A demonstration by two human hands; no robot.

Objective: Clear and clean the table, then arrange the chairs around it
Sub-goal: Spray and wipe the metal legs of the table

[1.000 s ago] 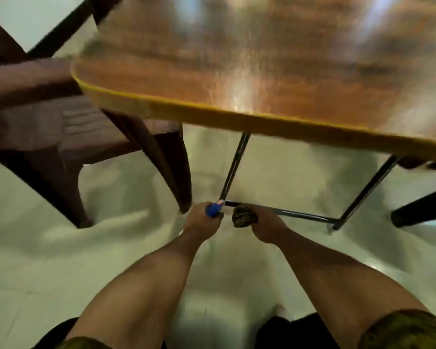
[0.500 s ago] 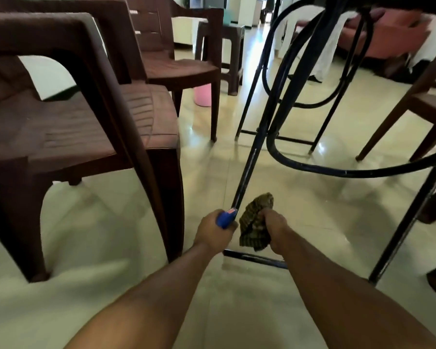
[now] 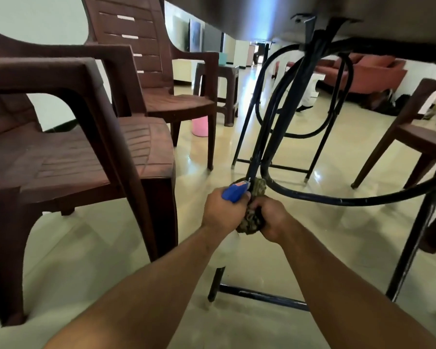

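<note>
1. Hands meet low at the centre of the view, seen from beneath the tabletop (image 3: 262, 18), whose dark underside fills the 12 o'clock edge
2. The left hand (image 3: 223, 210) has its grip curled round the blue head of a spray bottle (image 3: 234, 193); the pale bottle body hangs below the fist, towards 6 o'clock
3. The right hand (image 3: 272, 217) touches the left at its 3 o'clock side, and its grip is closed on a checked cloth (image 3: 251, 220) bunched in the fist
4. The cloth's upper end lies against the black table leg (image 3: 287, 107), which rises from the hands towards 1 o'clock and meets the tabletop
5. A curved black ring (image 3: 337, 199) of the frame sweeps from the leg out to 3 o'clock; a straight crossbar (image 3: 262, 297) lies just above the floor at 6 o'clock of the hands
6. A brown plastic armchair (image 3: 73, 157) stands at 9 o'clock, near the hands; a second armchair (image 3: 166, 96) of the same kind stands behind it at 11 o'clock
7. A wooden chair (image 3: 413, 134) stands at 3 o'clock, well apart from the armchairs
8. Further back are a brown stool (image 3: 217, 79) at 12 o'clock, a pink bucket (image 3: 200, 125) on the floor by the second armchair, and a red sofa (image 3: 363, 74) at 1 o'clock
9. The floor (image 3: 111, 235) is pale and glossy
</note>
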